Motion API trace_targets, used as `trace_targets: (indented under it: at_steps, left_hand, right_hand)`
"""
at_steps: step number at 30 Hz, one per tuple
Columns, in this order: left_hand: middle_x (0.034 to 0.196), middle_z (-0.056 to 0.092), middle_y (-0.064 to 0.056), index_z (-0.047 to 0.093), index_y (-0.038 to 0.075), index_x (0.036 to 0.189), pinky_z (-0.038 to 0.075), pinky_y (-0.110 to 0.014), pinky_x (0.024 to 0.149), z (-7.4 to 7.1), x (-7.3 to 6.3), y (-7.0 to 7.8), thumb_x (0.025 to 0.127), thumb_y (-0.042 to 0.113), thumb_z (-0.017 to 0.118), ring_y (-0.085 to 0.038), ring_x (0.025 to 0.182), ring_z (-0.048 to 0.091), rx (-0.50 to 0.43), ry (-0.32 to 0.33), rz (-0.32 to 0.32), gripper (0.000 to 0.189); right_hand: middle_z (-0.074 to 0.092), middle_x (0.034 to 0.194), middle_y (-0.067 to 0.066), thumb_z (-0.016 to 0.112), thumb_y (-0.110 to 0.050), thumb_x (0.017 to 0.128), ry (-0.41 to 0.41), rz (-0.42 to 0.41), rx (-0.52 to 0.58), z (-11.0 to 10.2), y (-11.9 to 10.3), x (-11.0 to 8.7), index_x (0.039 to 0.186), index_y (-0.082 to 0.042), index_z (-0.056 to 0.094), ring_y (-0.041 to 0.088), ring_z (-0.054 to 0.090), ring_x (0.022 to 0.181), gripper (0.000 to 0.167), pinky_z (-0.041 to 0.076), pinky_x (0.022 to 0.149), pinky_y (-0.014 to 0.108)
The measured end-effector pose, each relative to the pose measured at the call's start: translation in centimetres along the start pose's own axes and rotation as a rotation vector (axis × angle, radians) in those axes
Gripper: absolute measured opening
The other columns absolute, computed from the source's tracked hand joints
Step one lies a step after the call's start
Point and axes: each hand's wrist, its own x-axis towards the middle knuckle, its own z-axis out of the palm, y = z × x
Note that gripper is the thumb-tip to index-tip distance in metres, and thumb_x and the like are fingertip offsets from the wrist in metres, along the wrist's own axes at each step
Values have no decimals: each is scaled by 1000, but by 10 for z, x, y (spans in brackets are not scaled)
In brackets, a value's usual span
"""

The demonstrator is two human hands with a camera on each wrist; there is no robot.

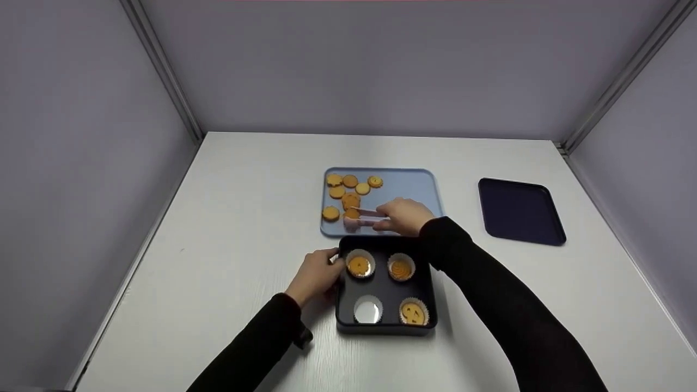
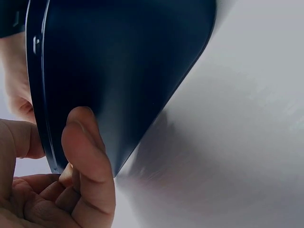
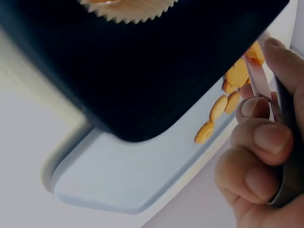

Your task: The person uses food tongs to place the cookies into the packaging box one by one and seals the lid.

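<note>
My left hand [image 1: 316,275] grips the left wall of a dark square box [image 1: 386,329], thumb at the rim. Paper cups stand in the box: three hold cookies, and the near-left paper cup [image 1: 368,311] shows a bare white bottom. Over the light blue tray [image 1: 416,188], my right hand [image 1: 405,215] holds pink tongs [image 3: 259,78]. The tong tips point left and overlap a round cookie [image 1: 352,214] near the tray's front left. Several more cookies [image 1: 337,191] lie on the tray's left half. In the left wrist view, the dark box wall fills the upper part, with fingers against it.
A dark navy tray [image 1: 520,212] lies on the right of the white table [image 1: 245,218]. The blue tray sits directly behind the box. Grey-purple panels [image 1: 348,71] enclose the table at the back and sides.
</note>
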Motion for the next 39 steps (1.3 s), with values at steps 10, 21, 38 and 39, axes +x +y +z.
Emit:
trace_targets:
  at_steps: [10, 21, 38, 39]
  left_hand:
    - [61, 54, 3, 67, 6, 134, 43, -25, 48, -1, 0, 1, 97, 17, 54, -9, 48, 49, -15, -12, 2, 42]
    - [60, 55, 4, 64, 10, 141, 43, -25, 46, -3, -2, 1, 97, 19, 53, -9, 47, 48, -26, -19, -10, 46]
    - [60, 53, 4, 73, 9, 120, 42, -25, 48, -2, 1, 1, 97, 18, 53, -10, 47, 48, -5, -16, 3, 32]
    - [60, 53, 4, 73, 9, 121, 41, -25, 48, -3, 1, 0, 96, 18, 53, -10, 48, 48, -5, -15, 0, 32]
  right_hand:
    - [71, 94, 11, 64, -37, 100, 67, -28, 48, -16, 16, -18, 111, -8, 70, 28, 64, 82, 31, 48, 75, 45]
    - [60, 80, 2, 64, -36, 101, 106, -45, 106, -35, 18, -37, 104, -12, 68, 20, 51, 70, 25, 39, 68, 38]
    - [61, 84, -5, 66, -41, 99, -45, -224, 195, -53, 16, -73, 128, -16, 71, 11, 51, 70, 39, 41, 67, 30]
    - [60, 82, -6, 66, -41, 99, -64, -240, 200, -53, 15, -75, 125, -18, 72, 10, 50, 69, 36, 41, 66, 29]
